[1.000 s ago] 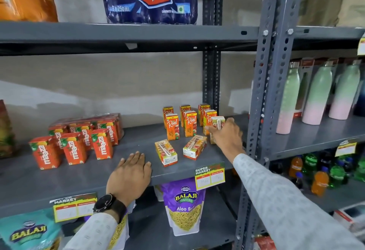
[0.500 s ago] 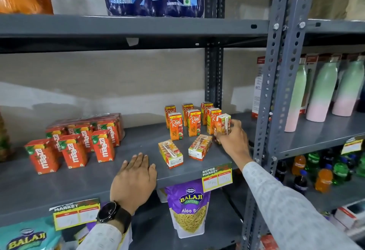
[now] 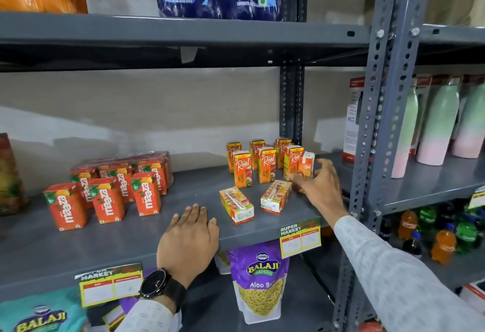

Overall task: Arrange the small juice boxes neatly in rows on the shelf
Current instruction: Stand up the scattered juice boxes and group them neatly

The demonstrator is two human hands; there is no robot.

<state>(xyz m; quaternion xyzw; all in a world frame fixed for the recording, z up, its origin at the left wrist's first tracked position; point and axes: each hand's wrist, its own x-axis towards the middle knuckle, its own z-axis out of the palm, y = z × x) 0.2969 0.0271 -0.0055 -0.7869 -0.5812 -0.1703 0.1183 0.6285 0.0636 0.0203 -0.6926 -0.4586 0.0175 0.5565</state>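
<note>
Head view showed the right hand [image 3: 319, 187] at centre right of the frame, its fingers spread around the base of one small juice box [image 3: 306, 167]. That carton stood upright at the right end of the front row; whether it was gripped or only steadied by fingertips could not be told, though contact at its lower edge was seen. The left hand [image 3: 190, 240] was laid flat and unclenched on the front lip of the grey shelf [image 3: 52, 250], lower centre, grasping nothing.

Just left of the right hand, the upright Real boxes [image 3: 266, 165] were seen in two short rows. In front of them, two fallen boxes [image 3: 275, 196] were lying on their sides with straws uppermost, slightly apart from each other. Further left, the Maaza cartons [image 3: 105, 200] were ranged upright in their own block, well apart from the Real group. A price tag [image 3: 300, 237] was fixed on the shelf edge below.

Such cartons were judged to be light and fairly stiff, though their thin card walls would dent if squeezed hard. Their tall, narrow shape was thought to make them easy to topple against neighbours. A hold across the two broad faces, near mid-height, was judged safest; the glued straw side was best avoided, since the straw could be pulled loose.
</note>
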